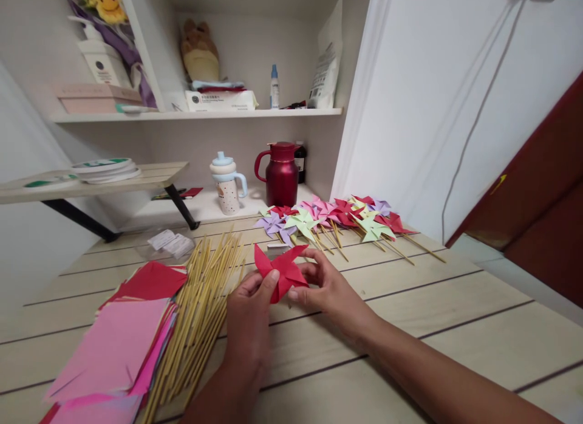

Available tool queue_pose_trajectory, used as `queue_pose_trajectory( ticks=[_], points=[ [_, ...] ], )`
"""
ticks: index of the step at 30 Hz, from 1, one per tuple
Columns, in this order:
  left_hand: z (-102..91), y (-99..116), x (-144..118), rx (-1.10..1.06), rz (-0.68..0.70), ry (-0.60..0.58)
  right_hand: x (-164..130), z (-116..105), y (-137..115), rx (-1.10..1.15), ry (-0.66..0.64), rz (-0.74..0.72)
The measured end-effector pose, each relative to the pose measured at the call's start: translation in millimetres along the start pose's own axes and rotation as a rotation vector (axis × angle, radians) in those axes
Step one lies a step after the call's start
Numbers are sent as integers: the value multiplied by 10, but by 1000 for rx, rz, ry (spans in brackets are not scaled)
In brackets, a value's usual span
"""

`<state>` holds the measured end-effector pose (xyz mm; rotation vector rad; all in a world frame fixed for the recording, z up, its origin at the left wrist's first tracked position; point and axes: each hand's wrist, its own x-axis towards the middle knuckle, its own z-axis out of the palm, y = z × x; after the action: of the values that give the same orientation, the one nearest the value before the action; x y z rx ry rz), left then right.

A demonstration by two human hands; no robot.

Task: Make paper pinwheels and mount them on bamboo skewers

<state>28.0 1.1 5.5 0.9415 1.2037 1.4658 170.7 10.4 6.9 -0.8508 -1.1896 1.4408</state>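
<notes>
Both hands hold a red pinwheel (282,271) just above the table (455,314), near the middle of the view. The left hand (249,318) pinches the pinwheel's lower left part, thumb pressed flat on the front of the paper and the other fingers curled behind it. The right hand (324,290) grips the right side: its thumb tip touches the lower right blade, and a finger rests along the upper right edge. Both grips are closed on the paper, and the pinwheel faces the person with its points spread.

Just left of the left hand lies a bundle of sticks (200,314), fanned from the near edge toward the far side. Left of the sticks, and partly under them, sits a stack of paper (113,345) in pink and red sheets. Beyond the pinwheel, on the far right part of the table, lies a row of finished pinwheels (337,220) in purple, green, pink and red, each on a stick, well apart from the hands. A small clear packet (170,243) lies far left of the sticks.

On a lower ledge behind the table stand a red jug (281,175) and a cup (226,184) with a blue lid, the cup to the left. A shelf (195,115) above them carries boxes, a bottle and a bag.
</notes>
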Motion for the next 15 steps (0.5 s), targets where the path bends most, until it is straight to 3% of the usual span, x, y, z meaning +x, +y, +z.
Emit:
queue_pose_trajectory(
  ticks=[7,15],
  points=[
    [28,-45,-37,-19,-37,-52,13,0,7,-129,-14,30],
    [51,-3,-50,-66,-103,-58,6,-9,6,-87,-39,57]
  ],
)
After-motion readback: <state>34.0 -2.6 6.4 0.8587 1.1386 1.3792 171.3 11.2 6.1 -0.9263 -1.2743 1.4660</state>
